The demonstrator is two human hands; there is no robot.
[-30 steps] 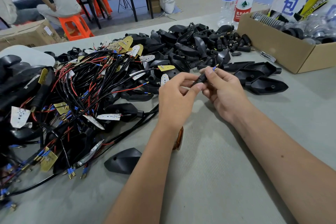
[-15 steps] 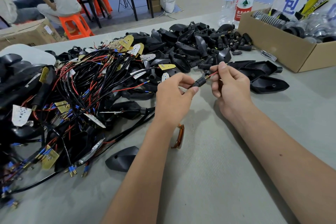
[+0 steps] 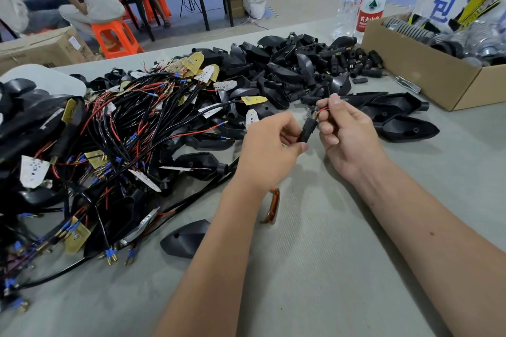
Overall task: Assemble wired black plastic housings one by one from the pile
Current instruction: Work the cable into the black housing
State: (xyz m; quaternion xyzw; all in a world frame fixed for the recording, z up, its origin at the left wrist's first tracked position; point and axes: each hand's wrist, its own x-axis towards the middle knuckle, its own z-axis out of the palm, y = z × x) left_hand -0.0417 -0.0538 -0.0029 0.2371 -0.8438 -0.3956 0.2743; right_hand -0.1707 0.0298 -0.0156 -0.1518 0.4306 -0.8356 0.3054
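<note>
Close to the person, on the grey table (image 3: 342,268), a loose black shell (image 3: 186,238) and a small orange piece (image 3: 273,205) lie apart from the rest. Just past them, the left hand (image 3: 269,150) pinches a small black plug (image 3: 307,131) while the right hand (image 3: 346,131) grips the red wire (image 3: 323,109) coming out of its top, likely so 1 hand holds the part steady and the other pulls the wire through. To the left sits the pile of wired housings (image 3: 123,131), close enough to reach for the next 1. Farther back lies a heap of black parts (image 3: 301,63). At the far right a cardboard box (image 3: 427,74) holds shiny round metal pieces and yellow packs, beside 2 water bottles (image 3: 364,0).
</note>
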